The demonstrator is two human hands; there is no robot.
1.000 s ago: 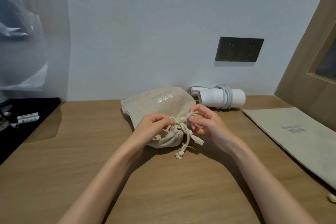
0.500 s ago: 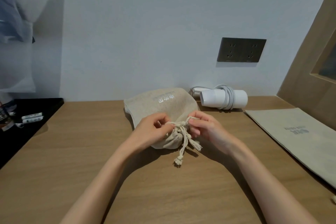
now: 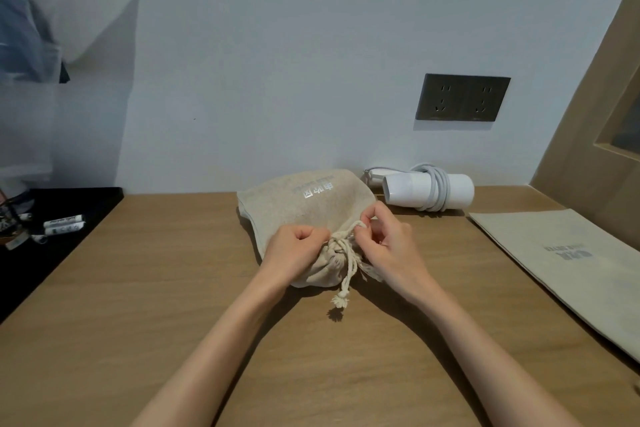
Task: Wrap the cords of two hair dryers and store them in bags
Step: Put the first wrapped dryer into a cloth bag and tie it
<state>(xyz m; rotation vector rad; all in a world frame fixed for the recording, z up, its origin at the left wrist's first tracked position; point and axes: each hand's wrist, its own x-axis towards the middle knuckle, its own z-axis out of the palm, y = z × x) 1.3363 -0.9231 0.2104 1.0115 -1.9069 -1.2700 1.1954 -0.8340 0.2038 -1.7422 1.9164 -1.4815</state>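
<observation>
A bulging beige drawstring bag (image 3: 304, 204) lies in the middle of the wooden table (image 3: 145, 305), its mouth gathered toward me. My left hand (image 3: 294, 248) and my right hand (image 3: 388, 246) each pinch the cream drawstring (image 3: 348, 260) at the gathered neck. One knotted cord end hangs toward me. Behind the bag, by the wall, lies a white hair dryer (image 3: 427, 191) with its cord wound around the barrel. A second beige bag (image 3: 568, 263) lies flat on the right.
A dark double wall socket (image 3: 462, 97) sits above the dryer. A wooden panel (image 3: 588, 135) rises at the right. On the left is a black surface (image 3: 65, 208) with small white tubes (image 3: 64, 224).
My hands have drawn closer together at the bag's neck, working the drawstring. The cord's loose ends hang a little lower. The dryer and the flat bag stay in place.
</observation>
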